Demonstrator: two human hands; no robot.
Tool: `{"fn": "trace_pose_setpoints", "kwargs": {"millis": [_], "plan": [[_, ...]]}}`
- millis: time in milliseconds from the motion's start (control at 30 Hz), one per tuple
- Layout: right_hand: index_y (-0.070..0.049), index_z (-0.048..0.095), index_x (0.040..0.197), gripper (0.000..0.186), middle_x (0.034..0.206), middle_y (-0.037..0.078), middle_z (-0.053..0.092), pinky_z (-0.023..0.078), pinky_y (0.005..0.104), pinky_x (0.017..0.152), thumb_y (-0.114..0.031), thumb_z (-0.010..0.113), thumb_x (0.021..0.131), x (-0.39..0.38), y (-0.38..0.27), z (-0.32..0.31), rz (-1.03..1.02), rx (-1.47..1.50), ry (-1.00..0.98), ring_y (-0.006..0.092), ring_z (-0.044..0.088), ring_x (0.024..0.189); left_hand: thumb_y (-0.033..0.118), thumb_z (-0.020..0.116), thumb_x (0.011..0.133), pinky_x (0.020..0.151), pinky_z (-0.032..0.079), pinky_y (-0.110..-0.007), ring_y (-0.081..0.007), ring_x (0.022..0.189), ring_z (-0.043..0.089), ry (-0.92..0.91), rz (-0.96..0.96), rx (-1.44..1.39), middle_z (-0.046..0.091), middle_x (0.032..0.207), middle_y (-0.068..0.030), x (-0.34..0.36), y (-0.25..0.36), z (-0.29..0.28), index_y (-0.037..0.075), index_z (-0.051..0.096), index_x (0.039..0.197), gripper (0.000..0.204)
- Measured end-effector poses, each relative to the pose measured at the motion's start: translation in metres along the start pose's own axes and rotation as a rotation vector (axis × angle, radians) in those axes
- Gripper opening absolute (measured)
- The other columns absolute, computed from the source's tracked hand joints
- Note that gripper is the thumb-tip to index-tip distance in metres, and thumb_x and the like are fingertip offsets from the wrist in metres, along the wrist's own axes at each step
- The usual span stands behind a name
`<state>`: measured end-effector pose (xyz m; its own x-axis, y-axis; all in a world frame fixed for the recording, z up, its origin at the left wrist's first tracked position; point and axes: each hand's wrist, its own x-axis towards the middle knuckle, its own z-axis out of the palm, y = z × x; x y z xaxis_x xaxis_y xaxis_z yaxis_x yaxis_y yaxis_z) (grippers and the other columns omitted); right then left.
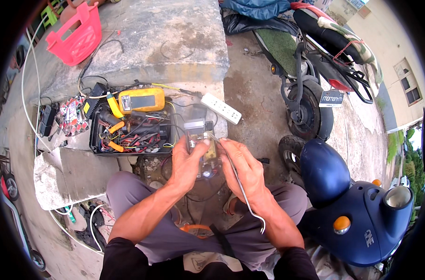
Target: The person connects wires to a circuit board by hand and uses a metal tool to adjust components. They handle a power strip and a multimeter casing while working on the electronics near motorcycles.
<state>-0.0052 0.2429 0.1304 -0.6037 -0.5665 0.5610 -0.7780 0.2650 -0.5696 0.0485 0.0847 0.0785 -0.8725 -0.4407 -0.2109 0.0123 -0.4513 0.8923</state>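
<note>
Black shirt (128,263), circuit board (209,155) against left hand (186,161)

Daylight falls on a worn concrete platform (151,28). Beyond its right edge lies the stained ground (253,84), and farther right stands a pale wall (385,42) with a window (412,95).

On my feed: rough concrete slab (147,44) at eleven o'clock, glossy blue scooter (357,221) at four, shiny metal rod (241,186) at five.
</note>
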Motion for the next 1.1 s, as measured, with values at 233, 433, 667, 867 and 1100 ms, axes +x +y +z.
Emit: {"fn": "trace_pose_setpoints", "kwargs": {"millis": [233,433,667,867,1100], "plan": [[0.005,0.066,0.136,0.047,0.125,0.023,0.073,0.064,0.0414,0.087,0.013,0.071,0.09,0.0,-0.004,-0.004,0.019,-0.022,-0.037,0.0382,0.077,0.106,0.017,0.073,0.101,0.074,0.051,-0.028,-0.0068,0.084,0.06,0.006,-0.011,0.065,0.07,0.1,0.0002,0.0,0.005,0.002,0.002,0.067,0.119,0.024],[0.003,0.066,0.137,0.047,0.124,0.023,0.073,0.065,0.0402,0.085,0.014,0.071,0.091,0.002,-0.003,-0.006,0.03,-0.019,-0.046,0.0374,0.077,0.104,0.017,0.073,0.1,0.084,0.056,-0.032,-0.0119,0.095,0.066,-0.036,-0.013,0.108,0.074,0.11,-0.0069,0.0,0.006,-0.003,-0.003,0.067,0.126,0.033],[0.003,0.065,0.137,0.045,0.124,0.024,0.072,0.064,0.0416,0.082,0.011,0.071,0.093,0.004,-0.007,-0.007,0.065,-0.015,-0.074,0.0392,0.077,0.101,0.015,0.072,0.101,0.086,0.055,-0.032,-0.0114,0.096,0.066,-0.044,-0.003,0.111,0.073,0.109,-0.0054,0.001,0.005,-0.003,-0.002,0.067,0.126,0.03],[0.003,0.066,0.135,0.04,0.121,0.023,0.073,0.064,0.0427,0.083,0.008,0.071,0.095,0.008,-0.008,-0.009,0.104,0.008,-0.09,0.0402,0.077,0.102,0.014,0.072,0.102,0.084,0.055,-0.03,-0.0091,0.093,0.065,-0.051,0.003,0.107,0.072,0.109,-0.0035,0.003,0.0,-0.005,-0.001,0.066,0.125,0.029],[0.003,0.066,0.133,0.04,0.121,0.026,0.073,0.062,0.0417,0.086,0.009,0.071,0.094,0.009,-0.006,-0.013,0.195,0.136,-0.097,0.0429,0.076,0.104,0.014,0.072,0.102,0.085,0.055,-0.03,-0.0101,0.094,0.066,-0.067,0.003,0.116,0.073,0.11,-0.0046,0.003,0.0,-0.006,-0.001,0.066,0.126,0.029]]}}
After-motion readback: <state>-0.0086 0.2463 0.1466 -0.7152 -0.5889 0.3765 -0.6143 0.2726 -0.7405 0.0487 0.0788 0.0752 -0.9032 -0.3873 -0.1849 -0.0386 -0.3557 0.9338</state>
